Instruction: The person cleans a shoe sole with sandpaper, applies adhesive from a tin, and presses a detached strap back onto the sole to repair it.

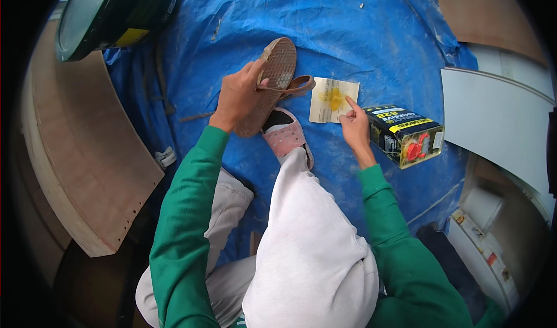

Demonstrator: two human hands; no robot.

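My left hand [238, 96] is closed around a brown sandal [279, 64], gripping it near the middle. Its textured sole is turned up toward me, and a strap loops out to the right. To the right lies a square piece of cardboard [320, 108] with a smear of yellow glue [333, 98]. Over its right edge, my right hand [355, 125] stretches out the index finger beside the glue, other fingers curled, holding nothing; I cannot tell whether the fingertip touches. A black and yellow adhesive tin [400, 125] lies just right of that hand, its red cap toward me.
Blue tarp [243, 8] covers the floor. My foot wears a pink slipper [285, 139] just below the sandal. A dark green bucket [125, 14] stands at the far left, above a curved wooden panel [96, 154]. White panels [499, 116] lie at the right.
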